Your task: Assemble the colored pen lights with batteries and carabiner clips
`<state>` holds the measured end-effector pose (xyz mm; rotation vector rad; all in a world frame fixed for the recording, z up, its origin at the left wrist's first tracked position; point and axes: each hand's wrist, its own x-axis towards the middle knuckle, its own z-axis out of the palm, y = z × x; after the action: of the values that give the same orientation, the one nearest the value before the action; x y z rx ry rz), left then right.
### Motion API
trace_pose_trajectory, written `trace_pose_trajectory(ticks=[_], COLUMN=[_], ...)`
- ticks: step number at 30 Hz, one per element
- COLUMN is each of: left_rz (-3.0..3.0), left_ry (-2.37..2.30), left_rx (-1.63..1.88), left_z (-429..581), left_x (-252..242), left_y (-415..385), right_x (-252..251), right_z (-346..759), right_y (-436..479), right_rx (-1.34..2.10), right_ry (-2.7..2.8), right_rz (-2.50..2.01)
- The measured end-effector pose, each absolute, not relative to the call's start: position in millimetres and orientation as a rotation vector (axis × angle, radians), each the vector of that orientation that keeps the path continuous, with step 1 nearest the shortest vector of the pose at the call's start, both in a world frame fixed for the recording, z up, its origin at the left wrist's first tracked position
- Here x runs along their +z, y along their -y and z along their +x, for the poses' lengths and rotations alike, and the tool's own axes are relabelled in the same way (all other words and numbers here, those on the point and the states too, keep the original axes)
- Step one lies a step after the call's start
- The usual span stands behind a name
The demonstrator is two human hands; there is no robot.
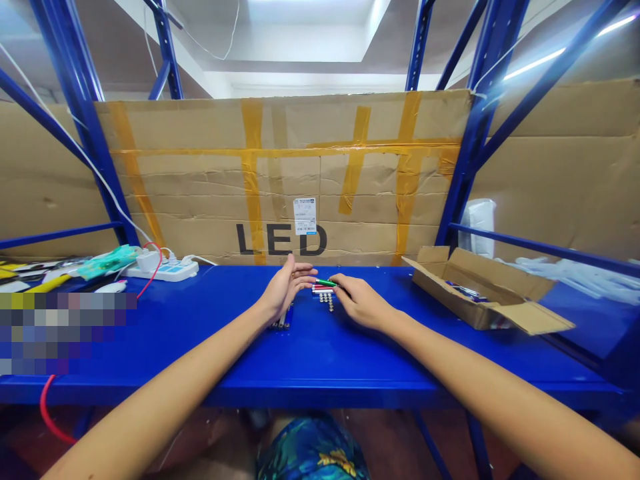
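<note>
My right hand is closed, its thumb and fingers pinching a slim green pen-like tube. The tube points left toward my left hand, whose fingers are stretched out, with the fingertips close to the tube's end; whether they touch it I cannot tell. Just below the green tube lie red pen-like tubes side by side. Several small round silver pieces stand in short rows nearer me. Under my left wrist, several dark and blue tubes lie together, partly hidden by the hand.
An open cardboard box with slim items inside stands at the right of the blue table. A white power strip with cables and a pile of packets are at the left. A large cardboard panel closes off the back.
</note>
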<state>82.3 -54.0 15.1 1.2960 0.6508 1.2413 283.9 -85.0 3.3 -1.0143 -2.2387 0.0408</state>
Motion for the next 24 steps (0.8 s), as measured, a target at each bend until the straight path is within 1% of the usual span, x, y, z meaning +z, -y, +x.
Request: trace_pose_trajectory(ticks=[6, 24], left_rz=[1.100, 1.177], left_ry=[-0.565, -0.593], left_rx=[1.169, 1.171], left_z=[74.2, 76.3], left_x=[20.8, 20.1], left_y=[53.7, 54.1], right_x=[5.1, 5.4], right_z=[286.4, 287.7], right_y=[84.8, 83.2], right_rx=[-0.069, -0.137], right_ry=[2.273, 2.218], right_rz=[-1.050, -1.178])
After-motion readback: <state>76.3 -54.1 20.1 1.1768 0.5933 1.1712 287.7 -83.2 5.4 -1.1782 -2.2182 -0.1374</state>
